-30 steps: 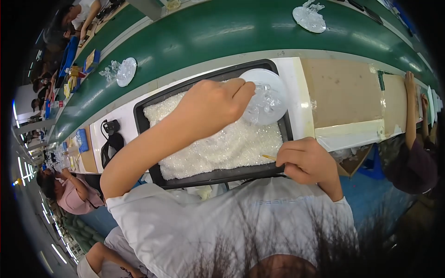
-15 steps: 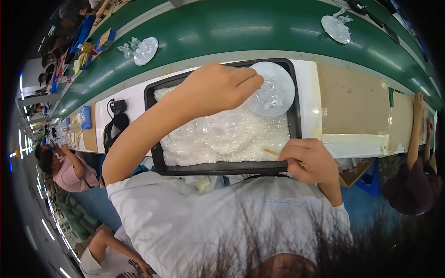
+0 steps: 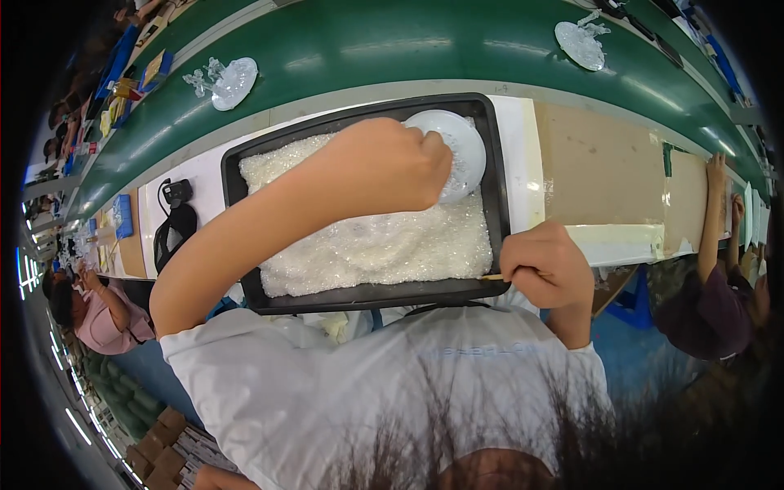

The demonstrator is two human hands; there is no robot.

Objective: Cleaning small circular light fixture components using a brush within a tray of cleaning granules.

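Observation:
My left hand reaches across a black tray full of clear white glittering granules. Its closed fingers are over a round white dish at the tray's far right corner. The hand hides much of the dish, and whatever is in the fingers cannot be made out. By the tray's near right corner, my right hand is closed around a thin yellowish stick. The stick's short visible end points left over the tray rim.
Beyond the tray runs a green belt carrying two white discs with clear pieces, one at left and one at right. Brown board lies right of the tray. A black strapped device lies left. Other people sit at both sides.
The view has shifted, so the tray sits further left. My left hand has moved right over the dish and covers more of it. My right hand has drawn the stick back toward the tray's edge.

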